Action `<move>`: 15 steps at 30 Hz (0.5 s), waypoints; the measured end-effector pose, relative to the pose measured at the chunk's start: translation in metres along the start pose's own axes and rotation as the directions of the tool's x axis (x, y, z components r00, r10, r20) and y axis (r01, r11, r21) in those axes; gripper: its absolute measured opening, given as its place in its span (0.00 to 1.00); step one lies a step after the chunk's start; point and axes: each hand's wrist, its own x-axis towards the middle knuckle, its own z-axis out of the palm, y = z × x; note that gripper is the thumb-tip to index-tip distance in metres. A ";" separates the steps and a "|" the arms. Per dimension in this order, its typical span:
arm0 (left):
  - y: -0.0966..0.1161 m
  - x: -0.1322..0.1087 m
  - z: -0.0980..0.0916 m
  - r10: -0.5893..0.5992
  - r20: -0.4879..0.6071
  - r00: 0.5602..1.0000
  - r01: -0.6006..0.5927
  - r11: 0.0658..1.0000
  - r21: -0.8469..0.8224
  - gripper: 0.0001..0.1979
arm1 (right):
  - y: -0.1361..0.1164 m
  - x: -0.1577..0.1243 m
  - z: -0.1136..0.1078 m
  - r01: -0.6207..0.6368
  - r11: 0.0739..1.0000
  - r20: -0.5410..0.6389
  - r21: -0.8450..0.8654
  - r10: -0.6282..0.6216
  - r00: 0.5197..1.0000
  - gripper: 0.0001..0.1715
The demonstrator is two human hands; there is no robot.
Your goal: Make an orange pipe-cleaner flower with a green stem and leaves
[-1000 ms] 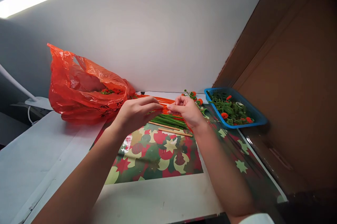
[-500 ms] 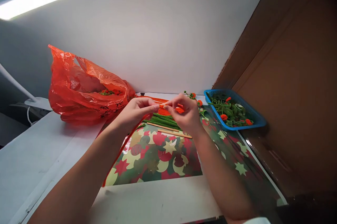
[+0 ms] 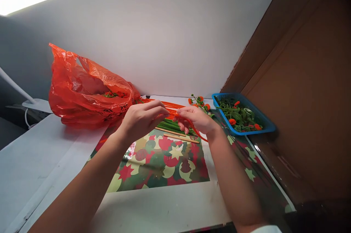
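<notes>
An orange pipe cleaner (image 3: 196,130) is coiled small at one end, with its loose tail curving down below my right wrist. My right hand (image 3: 197,119) pinches the coiled end between thumb and forefinger, its other fingers curled loosely. Close on the left, my left hand (image 3: 145,116) has its thumb and fingers pressed together at the same coil; its fingertips partly hide the contact. Behind and below the hands lie a bundle of orange pipe cleaners (image 3: 156,102) and a bundle of green pipe cleaners (image 3: 175,126). Two thin wooden sticks (image 3: 181,138) rest in front of them.
A red plastic bag (image 3: 82,94) with orange and green pieces inside stands at the left. At the right, a blue basket (image 3: 264,125) holds green leaves and orange flowers. Finished-looking orange flowers (image 3: 201,102) lie beside it. Patterned sheet (image 3: 164,167) covers the table; cardboard (image 3: 301,98) rises at right.
The pipe cleaner's tail has swung from beneath my left forearm over to the right, below my right hand. Both hands have turned, and the right hand's fingers have spread a little.
</notes>
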 end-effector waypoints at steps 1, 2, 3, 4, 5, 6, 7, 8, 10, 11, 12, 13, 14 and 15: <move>0.000 0.000 0.000 0.020 -0.001 1.000 -0.020 1.000 0.024 0.09 | 0.001 0.000 -0.001 0.007 1.000 0.028 -0.017 -0.006 1.000 0.25; 0.001 0.000 -0.001 0.033 0.000 0.999 -0.033 0.999 0.035 0.09 | 0.001 0.000 -0.001 0.021 0.999 0.043 -0.032 -0.019 0.999 0.24; 0.001 0.001 -0.002 0.036 0.002 0.999 -0.036 0.999 0.032 0.09 | 0.002 0.000 -0.001 0.036 0.998 0.049 -0.045 -0.034 0.998 0.23; 0.002 0.001 -0.003 0.028 0.008 1.000 -0.028 1.000 0.015 0.08 | 0.001 0.000 -0.001 0.049 0.997 0.045 -0.055 -0.046 0.998 0.22; 0.003 0.002 -0.003 0.005 0.018 1.000 -0.005 1.000 -0.015 0.08 | 0.001 0.000 -0.001 0.059 0.996 0.038 -0.071 -0.056 0.998 0.22; 0.004 0.003 -0.004 -0.029 0.029 0.999 0.031 0.998 -0.054 0.08 | 0.001 0.000 -0.001 0.072 0.993 0.023 -0.094 -0.070 0.997 0.21; 0.005 0.004 -0.005 -0.070 0.042 0.997 0.074 0.993 -0.097 0.09 | 0.000 -0.001 0.000 0.092 0.988 0.000 -0.128 -0.092 0.996 0.21; 0.006 0.005 -0.006 -0.115 0.057 0.992 0.122 0.982 -0.143 0.09 | -0.001 -0.001 0.001 0.118 0.978 -0.029 -0.173 -0.125 0.992 0.21; 0.007 0.006 -0.008 -0.222 0.103 0.970 0.241 0.937 -0.253 0.11 | -0.002 -0.002 0.004 0.179 0.938 -0.080 -0.296 -0.211 0.974 0.21; 0.006 0.006 -0.008 -0.287 0.151 0.946 0.321 0.890 -0.322 0.12 | -0.003 -0.002 0.006 0.213 0.902 -0.100 -0.375 -0.268 0.958 0.20; 0.004 0.006 -0.009 -0.350 0.223 0.910 0.413 0.820 -0.396 0.13 | -0.003 -0.003 0.009 0.245 0.849 -0.113 -0.467 -0.333 0.936 0.19; 0.002 0.006 -0.009 -0.404 0.310 0.861 0.508 0.727 -0.463 0.13 | -0.004 -0.003 0.012 0.273 0.778 -0.114 -0.566 -0.402 0.908 0.18; 0.000 0.006 -0.009 -0.440 0.395 0.806 0.591 0.621 -0.515 0.14 | -0.004 -0.004 0.015 0.295 0.692 -0.104 -0.659 -0.472 0.875 0.17; -0.002 0.005 -0.009 -0.457 0.463 0.759 0.651 0.523 -0.550 0.15 | -0.005 -0.004 0.018 0.308 0.602 -0.084 -0.737 -0.534 0.841 0.16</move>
